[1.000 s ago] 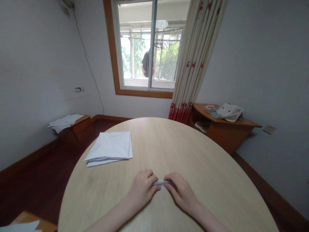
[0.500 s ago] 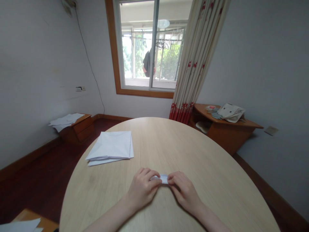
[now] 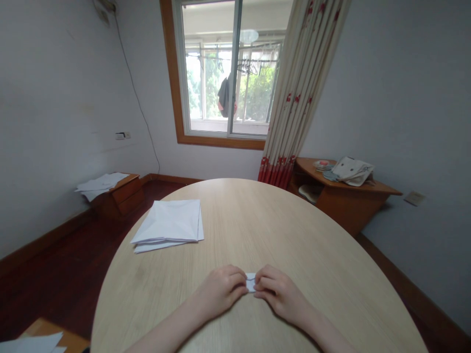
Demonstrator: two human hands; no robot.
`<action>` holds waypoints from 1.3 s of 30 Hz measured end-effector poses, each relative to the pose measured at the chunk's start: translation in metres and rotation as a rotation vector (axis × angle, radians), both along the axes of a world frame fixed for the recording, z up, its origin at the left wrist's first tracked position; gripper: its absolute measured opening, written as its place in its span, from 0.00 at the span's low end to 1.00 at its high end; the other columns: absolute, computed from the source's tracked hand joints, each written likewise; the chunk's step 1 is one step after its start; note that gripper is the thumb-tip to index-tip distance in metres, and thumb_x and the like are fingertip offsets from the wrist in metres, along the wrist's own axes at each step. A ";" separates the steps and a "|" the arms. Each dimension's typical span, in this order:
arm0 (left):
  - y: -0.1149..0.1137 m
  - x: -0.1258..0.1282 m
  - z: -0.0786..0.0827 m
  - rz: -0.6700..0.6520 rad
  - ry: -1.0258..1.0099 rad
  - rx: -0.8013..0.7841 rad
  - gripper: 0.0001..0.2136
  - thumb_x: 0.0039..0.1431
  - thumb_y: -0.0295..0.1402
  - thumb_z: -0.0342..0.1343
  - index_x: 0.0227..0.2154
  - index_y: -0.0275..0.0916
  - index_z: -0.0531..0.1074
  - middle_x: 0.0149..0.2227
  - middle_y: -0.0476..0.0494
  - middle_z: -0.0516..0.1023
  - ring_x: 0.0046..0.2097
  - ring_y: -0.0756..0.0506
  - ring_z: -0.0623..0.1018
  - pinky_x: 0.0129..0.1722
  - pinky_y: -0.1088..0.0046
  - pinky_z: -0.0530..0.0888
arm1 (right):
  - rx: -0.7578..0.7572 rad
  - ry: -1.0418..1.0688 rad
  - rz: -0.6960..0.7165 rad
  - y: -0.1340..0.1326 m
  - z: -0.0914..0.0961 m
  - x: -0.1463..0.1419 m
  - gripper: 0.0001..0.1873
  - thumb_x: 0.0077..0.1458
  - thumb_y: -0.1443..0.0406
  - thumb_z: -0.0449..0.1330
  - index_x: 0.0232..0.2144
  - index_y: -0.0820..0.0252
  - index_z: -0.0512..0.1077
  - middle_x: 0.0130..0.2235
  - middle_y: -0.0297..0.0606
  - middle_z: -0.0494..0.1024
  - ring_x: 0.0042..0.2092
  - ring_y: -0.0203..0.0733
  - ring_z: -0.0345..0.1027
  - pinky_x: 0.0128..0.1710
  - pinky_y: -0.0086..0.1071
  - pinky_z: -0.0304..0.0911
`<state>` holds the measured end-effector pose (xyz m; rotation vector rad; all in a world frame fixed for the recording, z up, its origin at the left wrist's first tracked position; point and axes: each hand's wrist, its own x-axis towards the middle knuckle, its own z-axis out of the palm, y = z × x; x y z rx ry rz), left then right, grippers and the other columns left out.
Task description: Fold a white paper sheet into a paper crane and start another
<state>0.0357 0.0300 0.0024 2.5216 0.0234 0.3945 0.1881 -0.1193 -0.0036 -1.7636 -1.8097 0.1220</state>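
A small piece of folded white paper (image 3: 250, 283) shows between my two hands, just above the near part of the round wooden table (image 3: 265, 225). My left hand (image 3: 223, 290) pinches its left end with thumb and fingers. On the other end, my right hand (image 3: 280, 292) has its thumb and fingertips closed in the same way. Most of the paper is hidden by the fingers, and only a short middle strip with a crease is visible. Farther off on the table's left side lies a stack of white paper sheets (image 3: 171, 220), folded into squares.
A low wooden cabinet (image 3: 127, 195) with papers (image 3: 103, 184) on top stands at the left wall. A corner desk (image 3: 338, 208) at the right carries a white cloth bag (image 3: 352, 171). More paper (image 3: 33, 342) lies on a wooden surface at lower left.
Both hands and the folded paper have come slightly nearer to me. The fingers have shifted their grip, and the strip between them looks taller and narrower. The paper stack has not moved.
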 end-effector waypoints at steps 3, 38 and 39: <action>0.000 0.001 -0.001 0.004 0.025 0.021 0.03 0.60 0.28 0.56 0.36 0.39 0.75 0.41 0.46 0.78 0.43 0.46 0.76 0.43 0.74 0.71 | -0.019 0.028 -0.012 -0.001 0.000 0.000 0.09 0.59 0.64 0.56 0.28 0.56 0.73 0.34 0.37 0.76 0.38 0.40 0.69 0.36 0.31 0.62; -0.004 0.001 -0.002 0.051 0.027 0.134 0.06 0.61 0.23 0.50 0.39 0.39 0.68 0.37 0.46 0.75 0.40 0.45 0.75 0.39 0.73 0.70 | -0.028 0.114 -0.068 0.003 -0.001 -0.003 0.15 0.66 0.62 0.44 0.32 0.57 0.68 0.34 0.37 0.73 0.38 0.41 0.68 0.38 0.32 0.64; -0.004 0.001 -0.003 0.062 0.031 0.113 0.06 0.60 0.23 0.51 0.39 0.39 0.68 0.38 0.46 0.74 0.41 0.45 0.74 0.39 0.73 0.70 | -0.031 0.111 -0.065 0.003 0.000 -0.004 0.15 0.66 0.63 0.44 0.32 0.57 0.68 0.34 0.37 0.73 0.37 0.41 0.68 0.38 0.32 0.64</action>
